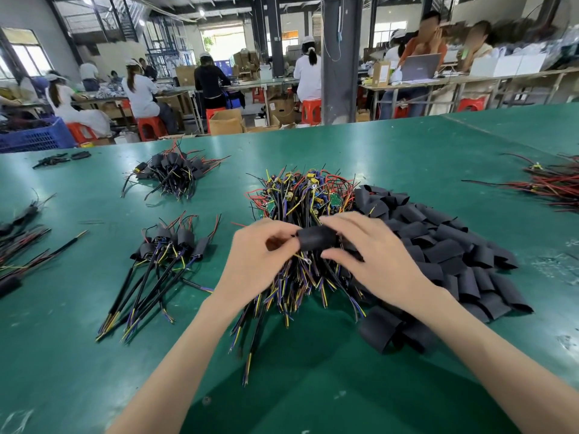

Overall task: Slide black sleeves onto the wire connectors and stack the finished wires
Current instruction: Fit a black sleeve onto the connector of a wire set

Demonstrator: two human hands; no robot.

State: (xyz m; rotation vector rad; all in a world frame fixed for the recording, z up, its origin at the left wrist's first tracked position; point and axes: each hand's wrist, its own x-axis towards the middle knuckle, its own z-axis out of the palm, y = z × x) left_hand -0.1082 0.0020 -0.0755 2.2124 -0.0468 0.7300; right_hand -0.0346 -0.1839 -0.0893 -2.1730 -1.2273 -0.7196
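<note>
My left hand (pixel 260 255) pinches the left end of a black sleeve (pixel 316 238) between thumb and forefinger. My right hand (pixel 369 261) closes on the other end, with its fingers curled over the top and its thumb underneath. The sleeve hangs between the two hands, just above the near side of the pile of unsleeved wires (pixel 300 198). Its long axis runs left to right, so each open mouth faces a palm. I cannot tell whether a connector is already inside it. Loose yellow and blue leads and a small ring terminal (pixel 308 261) show just below it. By my judgement the next move depends on that left-right axis: the wire has to enter along it, with one hand steadying the tube while the other feeds. The supply of loose sleeves (pixel 438 245) is heaped just beside my right hand. The nearer stack of finished wires (pixel 169 245) lies on the green table (pixel 313 371) to the left, so my left hand is closer for setting the piece down. A second finished stack (pixel 175 173) sits farther back on the left.
</note>
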